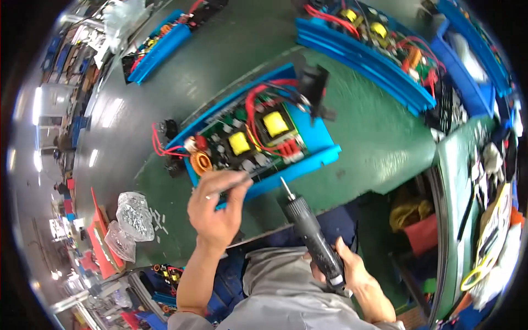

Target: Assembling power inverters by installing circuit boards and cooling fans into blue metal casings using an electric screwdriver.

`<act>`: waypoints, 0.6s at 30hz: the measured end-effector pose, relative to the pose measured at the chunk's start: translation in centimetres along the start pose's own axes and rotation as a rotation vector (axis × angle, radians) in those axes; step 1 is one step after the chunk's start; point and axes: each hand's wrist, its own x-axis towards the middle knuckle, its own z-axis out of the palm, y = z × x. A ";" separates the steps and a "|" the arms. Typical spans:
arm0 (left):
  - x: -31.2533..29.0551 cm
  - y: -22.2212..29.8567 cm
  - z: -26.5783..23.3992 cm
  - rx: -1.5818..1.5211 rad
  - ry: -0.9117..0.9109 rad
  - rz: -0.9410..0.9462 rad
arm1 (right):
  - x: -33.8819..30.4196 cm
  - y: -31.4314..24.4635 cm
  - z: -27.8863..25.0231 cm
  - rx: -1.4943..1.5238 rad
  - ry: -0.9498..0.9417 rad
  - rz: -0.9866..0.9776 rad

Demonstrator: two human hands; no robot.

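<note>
One black screwdriver points forward-left, long axis diagonal.

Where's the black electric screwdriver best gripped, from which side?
Grip the black electric screwdriver probably around its thick rear barrel, from the lower right, as the right hand does: the slim bit points up-left toward the blue housing, so that end should stay free.
</note>
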 end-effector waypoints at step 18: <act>1.3 -1.2 -0.6 -0.121 -0.078 0.048 | -0.1 0.6 1.9 -0.015 0.113 -0.128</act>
